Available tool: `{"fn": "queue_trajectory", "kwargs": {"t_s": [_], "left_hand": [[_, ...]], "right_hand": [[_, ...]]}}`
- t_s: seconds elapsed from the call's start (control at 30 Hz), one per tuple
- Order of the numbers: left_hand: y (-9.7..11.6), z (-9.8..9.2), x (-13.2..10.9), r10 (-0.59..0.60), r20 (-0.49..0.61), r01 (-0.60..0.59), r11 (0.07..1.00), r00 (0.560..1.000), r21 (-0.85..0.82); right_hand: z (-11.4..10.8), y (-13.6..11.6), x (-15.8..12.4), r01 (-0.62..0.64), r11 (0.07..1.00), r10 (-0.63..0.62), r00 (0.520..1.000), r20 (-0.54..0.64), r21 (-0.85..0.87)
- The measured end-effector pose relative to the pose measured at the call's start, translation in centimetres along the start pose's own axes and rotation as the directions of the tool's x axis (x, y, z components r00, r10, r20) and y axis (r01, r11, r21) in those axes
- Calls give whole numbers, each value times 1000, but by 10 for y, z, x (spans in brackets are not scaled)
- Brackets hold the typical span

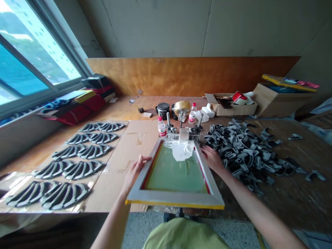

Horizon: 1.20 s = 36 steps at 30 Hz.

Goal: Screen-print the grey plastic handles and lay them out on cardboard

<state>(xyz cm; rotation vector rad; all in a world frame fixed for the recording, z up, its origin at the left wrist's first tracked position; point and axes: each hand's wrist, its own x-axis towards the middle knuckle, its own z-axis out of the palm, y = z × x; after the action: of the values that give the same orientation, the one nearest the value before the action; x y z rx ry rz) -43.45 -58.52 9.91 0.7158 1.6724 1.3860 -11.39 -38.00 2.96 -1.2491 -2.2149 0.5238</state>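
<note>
In the head view, the framed screen (178, 196) sits at the centre, its twelve o'clock end meeting a metal clamp (184, 134) that likely bears its weight. White paste (183, 152) lies at that end. The left hand (137, 165), at nine o'clock, lays a finger on the rail; the right hand (212, 158), at two, meets the opposite rail, presumably to steady it evenly. Fingers beneath are hidden, so I cannot tell whether either grips. Loose grey pieces (243, 148) heap at two o'clock, within reach; curved pieces (94, 151) stand in rows toward nine, seemingly spaced apart deliberately.
</note>
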Motion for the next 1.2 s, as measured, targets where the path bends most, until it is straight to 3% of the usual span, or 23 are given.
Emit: {"fn": "queue_trajectory", "kwargs": {"t_s": [0.07, 0.13, 0.2, 0.3, 0.43, 0.6, 0.7, 0.77, 0.9, 1.07, 1.13, 1.2], "left_hand": [[-35, -2, -7, -80, 53, 79, 997, 995, 26], [-67, 1, -6, -100, 68, 98, 995, 993, 27], [-92, 6, -1, -85, 46, 83, 996, 995, 34], [-113, 9, 7, -49, 20, 48, 998, 999, 45], [-113, 9, 7, -71, 42, 69, 996, 997, 55], [-104, 10, 1, -137, 23, 135, 988, 990, 69], [-104, 11, 0, -138, 24, 137, 989, 990, 57], [-104, 11, 0, -139, 28, 137, 989, 990, 46], [-104, 11, -1, -148, 33, 146, 988, 989, 45], [-103, 12, -2, -153, 27, 152, 988, 988, 31], [-103, 12, -2, -142, 16, 141, 989, 990, 37], [-102, 13, -2, -129, 7, 129, 991, 992, 45]], "right_hand": [[-17, -3, 20, 14, 998, -18, 997, -78, -54], [-20, -22, 42, 121, 985, -133, 987, -90, -125], [-11, -50, 62, 245, 945, -253, 967, -10, -215], [11, -81, 79, 300, 894, -251, 951, 182, -333], [26, -84, 79, 259, 883, -127, 935, 331, -392], [27, -72, 65, 204, 873, -105, 965, 239, -442], [32, -76, 51, 276, 866, -184, 951, 248, -418], [34, -80, 39, 390, 853, -285, 905, 317, -347], [22, -78, 14, 582, 799, -470, 762, 446, -152], [-5, -73, 12, 616, 786, -505, 689, 520, -52], [-6, -77, 21, 593, 804, -476, 693, 542, -52], [2, -82, 26, 542, 834, -435, 761, 480, -104]]}}
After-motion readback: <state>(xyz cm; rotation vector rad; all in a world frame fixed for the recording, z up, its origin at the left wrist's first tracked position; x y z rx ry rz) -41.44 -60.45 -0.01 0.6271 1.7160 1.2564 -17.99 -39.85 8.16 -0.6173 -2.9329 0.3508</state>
